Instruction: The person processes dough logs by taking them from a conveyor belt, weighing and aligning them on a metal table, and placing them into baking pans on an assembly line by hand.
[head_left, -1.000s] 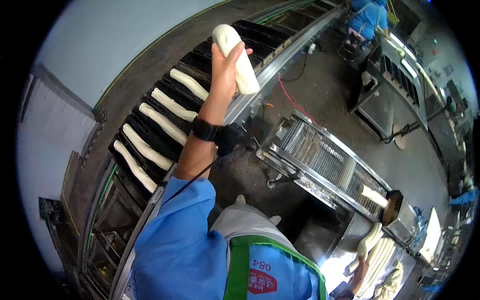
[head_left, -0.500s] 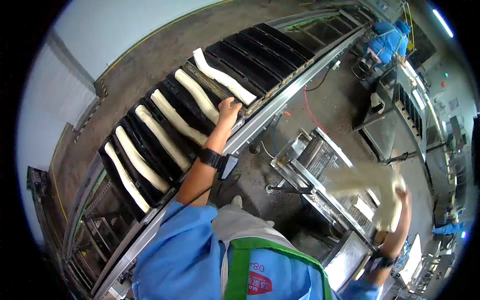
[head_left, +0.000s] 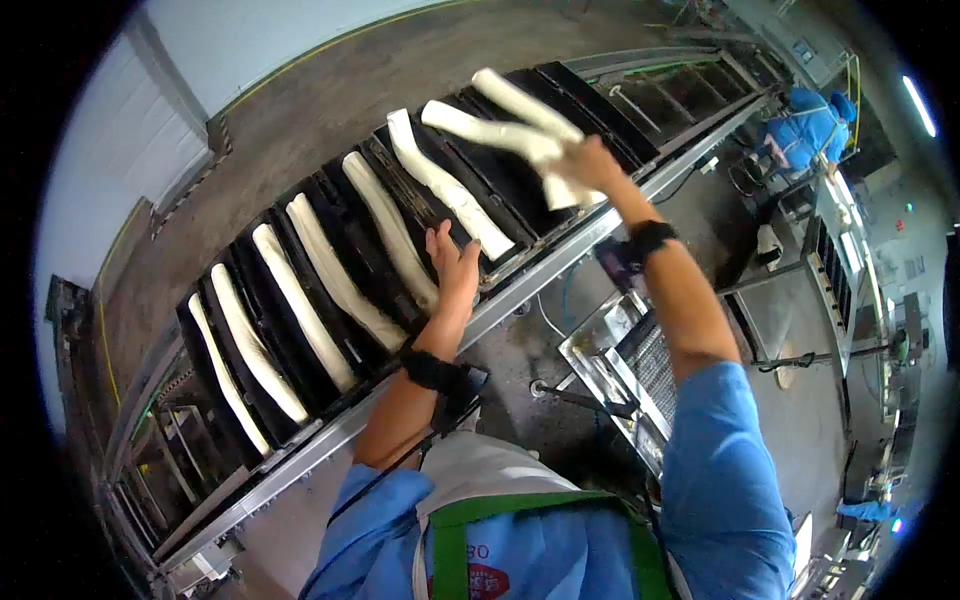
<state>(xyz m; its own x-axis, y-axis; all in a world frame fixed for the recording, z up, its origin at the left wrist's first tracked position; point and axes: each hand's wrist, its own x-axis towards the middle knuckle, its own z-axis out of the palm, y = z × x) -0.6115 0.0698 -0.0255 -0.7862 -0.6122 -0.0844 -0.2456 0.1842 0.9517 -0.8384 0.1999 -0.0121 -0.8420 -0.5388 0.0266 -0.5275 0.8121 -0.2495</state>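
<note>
My right hand (head_left: 588,170), smeared by motion, is closed on a pale dough strip (head_left: 490,132) over the black pans at the right. Another dough strip (head_left: 525,103) lies beyond it, its near end hidden by that hand; I cannot tell whether it is also held. My left hand (head_left: 455,265) has its fingers apart at the near edge of the pans, beside a dough strip (head_left: 445,185) and holding nothing. To its left, several more dough strips (head_left: 325,260) lie lengthwise in the black pan channels (head_left: 375,160).
The pans rest on a metal-railed conveyor (head_left: 540,285). Below it stands a mesh-belt machine (head_left: 645,365). At the upper right, a person in blue (head_left: 805,130) works beside a steel table (head_left: 790,300) that bears another black pan (head_left: 832,265).
My right hand has swung from over the mesh-belt machine at lower right up to the pans, bringing dough. The left hand stays at the pan edge, its fingers now more spread.
</note>
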